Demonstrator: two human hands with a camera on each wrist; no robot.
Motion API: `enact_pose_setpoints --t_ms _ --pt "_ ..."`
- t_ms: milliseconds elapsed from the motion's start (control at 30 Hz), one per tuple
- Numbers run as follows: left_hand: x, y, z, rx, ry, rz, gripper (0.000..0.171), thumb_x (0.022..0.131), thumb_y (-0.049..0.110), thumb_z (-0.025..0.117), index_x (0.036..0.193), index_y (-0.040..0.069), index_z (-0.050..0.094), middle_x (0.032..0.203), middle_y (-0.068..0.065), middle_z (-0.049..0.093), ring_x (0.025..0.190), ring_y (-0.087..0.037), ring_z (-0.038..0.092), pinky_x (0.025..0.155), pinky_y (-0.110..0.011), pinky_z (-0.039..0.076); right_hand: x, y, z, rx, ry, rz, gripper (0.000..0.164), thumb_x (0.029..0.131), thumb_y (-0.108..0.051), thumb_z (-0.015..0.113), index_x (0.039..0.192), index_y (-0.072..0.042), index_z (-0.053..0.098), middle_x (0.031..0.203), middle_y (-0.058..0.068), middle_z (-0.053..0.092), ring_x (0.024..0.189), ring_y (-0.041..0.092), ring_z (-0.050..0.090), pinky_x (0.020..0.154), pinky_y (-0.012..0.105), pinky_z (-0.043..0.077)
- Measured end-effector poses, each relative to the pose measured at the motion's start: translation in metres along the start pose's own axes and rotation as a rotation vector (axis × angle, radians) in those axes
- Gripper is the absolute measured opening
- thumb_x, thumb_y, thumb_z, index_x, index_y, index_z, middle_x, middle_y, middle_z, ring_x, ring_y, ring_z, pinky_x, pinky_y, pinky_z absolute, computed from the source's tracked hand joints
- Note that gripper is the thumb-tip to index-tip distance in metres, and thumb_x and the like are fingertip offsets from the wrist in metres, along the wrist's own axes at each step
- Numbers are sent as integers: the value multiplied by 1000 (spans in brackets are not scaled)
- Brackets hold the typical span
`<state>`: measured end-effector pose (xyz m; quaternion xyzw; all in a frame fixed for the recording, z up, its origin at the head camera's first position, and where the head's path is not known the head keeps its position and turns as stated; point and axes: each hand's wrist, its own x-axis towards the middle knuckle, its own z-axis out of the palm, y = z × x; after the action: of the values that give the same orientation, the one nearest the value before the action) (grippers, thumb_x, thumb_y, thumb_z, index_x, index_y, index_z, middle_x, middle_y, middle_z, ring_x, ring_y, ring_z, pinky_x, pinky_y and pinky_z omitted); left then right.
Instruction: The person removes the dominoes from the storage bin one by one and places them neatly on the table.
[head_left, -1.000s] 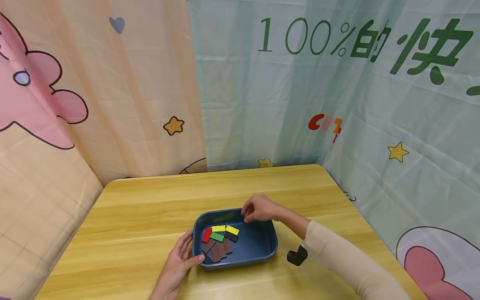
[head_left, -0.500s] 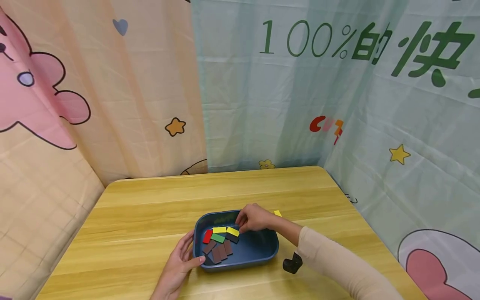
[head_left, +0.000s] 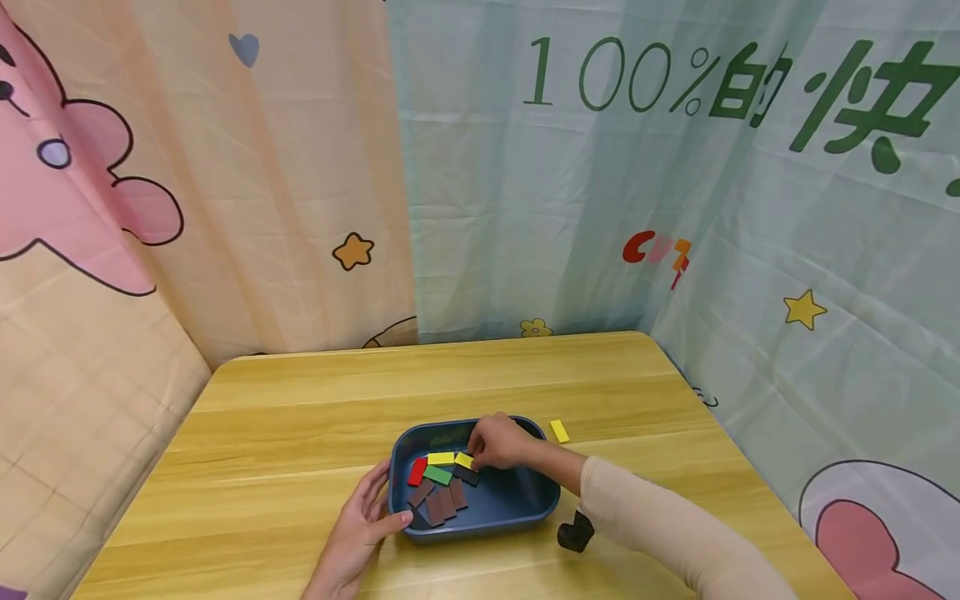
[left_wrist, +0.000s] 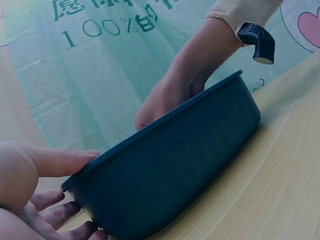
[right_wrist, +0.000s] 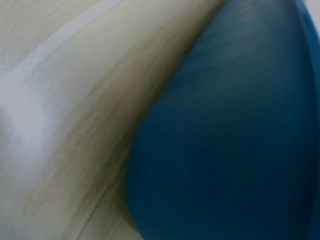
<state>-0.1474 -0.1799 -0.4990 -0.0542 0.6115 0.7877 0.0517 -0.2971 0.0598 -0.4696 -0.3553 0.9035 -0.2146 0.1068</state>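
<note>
A dark blue plastic box stands on the wooden table. My left hand holds its left end, the thumb over the rim and the fingers along the outer wall, as the left wrist view also shows. My right hand reaches into the box, its thumb and fingers pinching the right end of a yellow block. Around that block lie another yellow block, a red block, a green block, a black block and several brown blocks. The right wrist view shows only the box and table, blurred.
One more yellow block lies on the wooden table, just beyond the box's right far corner. A black wrist device hangs at the right sleeve. Printed curtains stand behind the table and at its sides.
My right hand has moved from the box's far rim down and left to the yellow block inside. A yellow block has come into view on the table. The left hand stays put.
</note>
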Motion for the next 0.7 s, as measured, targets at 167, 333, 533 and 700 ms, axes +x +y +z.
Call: enact_pose_setpoints --t_ms 167,333,533,700 --pt "0 0 0 -1 5 1 90 86 -14 74 160 -1 25 167 -25 20 151 -47 21 107 -42 46 0 -3 4 -32 25 39 12 83 -11 88 93 -8 83 77 -6 73 69 4 64 69 24 56" --pt "0 0 0 6 13 -6 90 86 -13 75 160 0 26 166 -25 21 150 -47 22 110 -47 41 -1 -3 7 -27 43 42 10 82 -11 89 90 -8 82 75 -7 71 67 4 62 66 24 55" --pt "1 2 0 21 18 -19 91 86 -12 75 161 0 25 167 -25 19 150 -48 21 112 -51 37 -1 -7 2 -3 21 16 8 82 -6 87 82 -7 79 69 -8 65 62 5 57 60 23 51" --pt "0 3 0 29 24 -25 91 87 -11 75 161 1 25 167 -24 19 150 -49 20 113 -54 34 2 -11 -5 -35 -39 5 10 83 -5 87 79 -8 78 70 -8 65 60 6 57 57 22 50"
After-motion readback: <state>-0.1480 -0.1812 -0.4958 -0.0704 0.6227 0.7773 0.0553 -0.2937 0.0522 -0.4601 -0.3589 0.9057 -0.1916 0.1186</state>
